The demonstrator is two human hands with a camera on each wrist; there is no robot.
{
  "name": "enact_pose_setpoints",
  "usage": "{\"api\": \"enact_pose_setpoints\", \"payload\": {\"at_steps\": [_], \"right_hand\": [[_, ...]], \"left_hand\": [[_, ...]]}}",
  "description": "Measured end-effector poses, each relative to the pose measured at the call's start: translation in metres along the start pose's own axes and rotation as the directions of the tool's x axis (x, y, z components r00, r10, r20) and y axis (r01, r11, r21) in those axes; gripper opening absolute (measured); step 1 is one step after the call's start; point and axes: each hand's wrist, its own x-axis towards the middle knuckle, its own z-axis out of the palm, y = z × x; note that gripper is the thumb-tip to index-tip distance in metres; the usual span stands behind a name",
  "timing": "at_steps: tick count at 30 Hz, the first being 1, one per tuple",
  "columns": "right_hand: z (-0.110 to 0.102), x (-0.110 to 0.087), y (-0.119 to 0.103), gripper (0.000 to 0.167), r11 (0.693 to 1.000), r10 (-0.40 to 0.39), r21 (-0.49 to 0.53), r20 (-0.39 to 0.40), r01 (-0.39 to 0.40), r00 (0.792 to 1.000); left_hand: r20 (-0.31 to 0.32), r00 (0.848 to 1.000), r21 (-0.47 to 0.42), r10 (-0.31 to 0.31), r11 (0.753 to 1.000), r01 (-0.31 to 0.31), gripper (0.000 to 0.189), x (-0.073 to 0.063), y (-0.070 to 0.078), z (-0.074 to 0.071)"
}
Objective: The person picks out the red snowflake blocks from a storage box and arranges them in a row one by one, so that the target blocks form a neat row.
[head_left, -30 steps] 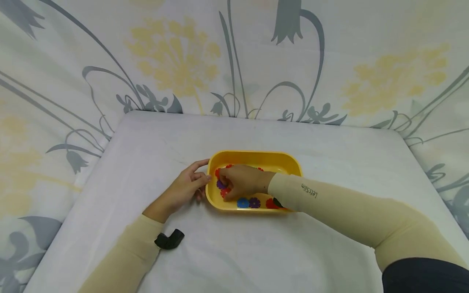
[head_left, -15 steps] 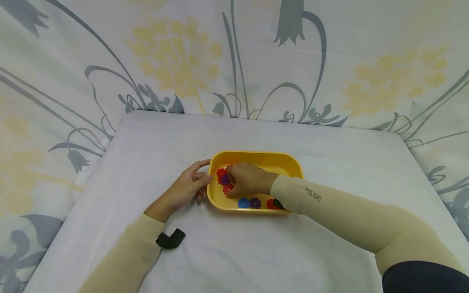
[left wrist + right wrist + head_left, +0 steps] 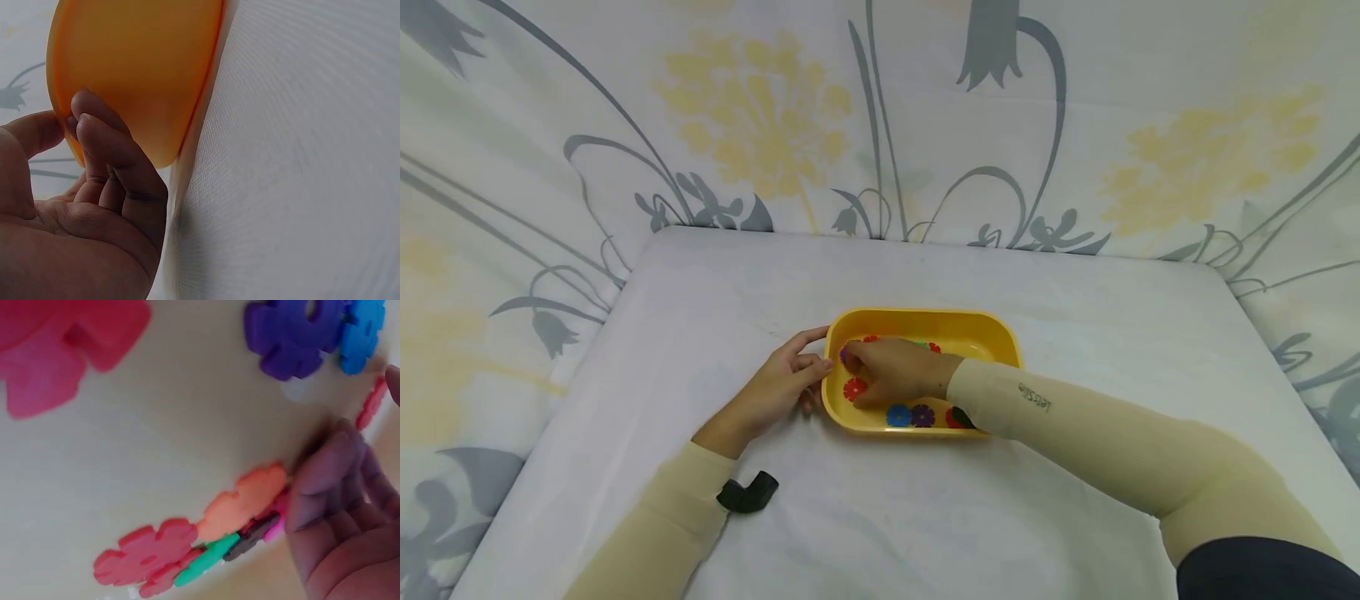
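My left hand (image 3: 784,385) grips the left end of a yellow tray (image 3: 992,329). In the left wrist view its thumb lies at the rim and the other fingers bend against the outer wall. Inside the tray, my right hand (image 3: 895,368) reaches into the left end with bent fingers. A purple flower-shaped plastic piece (image 3: 844,356) shows at its fingertips. Just below, a red flower piece (image 3: 854,390) lies near the thumb. In the right wrist view the thumb (image 3: 394,384) stands apart from the fingers (image 3: 331,462), with no piece visible between them.
A blue flower piece (image 3: 898,416) and a purple one (image 3: 922,416) lie along the tray's near side. Red, orange and green pieces (image 3: 209,557) line another wall in the right wrist view. A black strap piece (image 3: 748,492) juts from the left sleeve over the white tabletop (image 3: 880,517).
My right fingertips have shifted about at the tray's left end. The purple piece there has moved away from me, and a red piece beside it is now hidden. My left hand stays put.
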Motion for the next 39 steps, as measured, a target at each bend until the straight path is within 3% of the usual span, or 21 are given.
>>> {"api": "enact_pose_setpoints", "payload": {"at_steps": [5,11,17,20,23,26,29,34,39], "right_hand": [[0.003,0.004,0.001,0.023,0.998,-0.058,-0.004,-0.006,0.058,0.998],[-0.002,0.004,0.002,0.024,0.999,-0.033,0.011,0.014,0.033,0.999],[-0.019,-0.011,0.006,0.009,0.997,-0.075,0.023,0.047,0.074,0.996],[-0.037,-0.033,0.007,0.004,0.992,-0.077,0.101,-0.014,0.078,0.997],[-0.054,-0.064,0.01,0.01,0.974,-0.052,0.207,-0.168,0.087,0.984],[-0.061,-0.099,0.02,0.015,0.953,0.0,0.285,-0.354,0.108,0.935],[-0.059,-0.13,0.035,0.016,0.926,0.083,0.359,-0.488,0.114,0.869],[-0.047,-0.162,0.06,0.018,0.894,0.178,0.427,-0.617,0.137,0.767],[-0.047,-0.173,0.084,0.018,0.868,0.212,0.453,-0.707,0.203,0.674]], "left_hand": [[0.005,1.0,-0.015,0.003,1.0,-0.003,0.056,0.001,-0.003,0.0],[0.003,1.0,-0.017,0.008,1.0,-0.008,0.055,0.001,-0.003,0.001],[0.012,1.0,-0.022,0.001,1.0,-0.001,0.056,0.003,-0.003,0.003],[0.009,1.0,-0.014,-0.017,1.0,0.017,0.057,0.003,-0.003,0.003],[0.006,1.0,0.003,-0.024,1.0,0.024,0.057,0.003,-0.002,-0.001],[0.004,1.0,0.025,-0.017,1.0,0.017,0.058,0.003,-0.001,-0.004],[0.002,1.0,0.044,-0.012,0.999,0.012,0.057,0.004,0.001,-0.005],[0.002,1.0,0.044,-0.031,0.999,0.031,0.057,0.002,0.002,-0.004],[0.001,1.0,0.053,-0.025,0.998,0.025,0.058,0.001,0.003,-0.002]]}}
